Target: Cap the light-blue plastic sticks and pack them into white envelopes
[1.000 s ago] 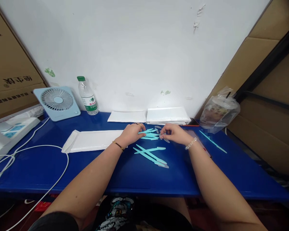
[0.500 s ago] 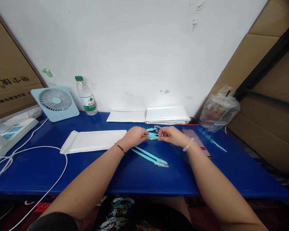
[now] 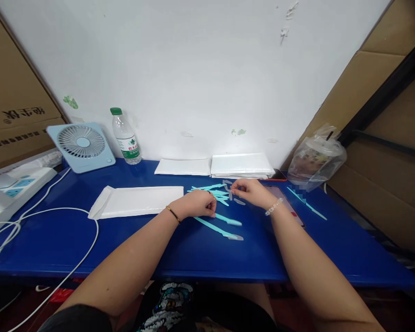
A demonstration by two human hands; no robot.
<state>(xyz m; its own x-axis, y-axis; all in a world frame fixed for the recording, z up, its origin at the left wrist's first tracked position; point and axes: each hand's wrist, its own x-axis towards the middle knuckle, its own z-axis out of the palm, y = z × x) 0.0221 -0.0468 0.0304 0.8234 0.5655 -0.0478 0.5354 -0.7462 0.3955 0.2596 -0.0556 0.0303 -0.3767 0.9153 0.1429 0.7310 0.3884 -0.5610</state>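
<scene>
My left hand (image 3: 202,203) is closed on the handle of a teal eyebrow razor (image 3: 230,221), whose blade end points right. Just below it a second teal eyebrow razor (image 3: 214,228) with a clear tip lies on the blue table (image 3: 200,258). Beyond my left hand is a loose pile of several teal razors (image 3: 221,196), partly hidden by the hand. My right hand (image 3: 251,191) pinches a small clear blade cap (image 3: 231,195) at the pile's right end. Another clear cap (image 3: 240,202) lies just below those fingertips.
A white padded mailer (image 3: 138,201) lies left, with a mailer stack (image 3: 242,165) by the wall. Right are a phone (image 3: 293,210), another razor (image 3: 316,212) and a bagged drink cup (image 3: 314,159). A fan (image 3: 85,145), bottle (image 3: 129,143) and cabled power strip (image 3: 31,182) stand left.
My hands have moved apart. The left came down toward me and now grips one of the two near razors, shifted away from the other. The pile and loose clear caps show more.
</scene>
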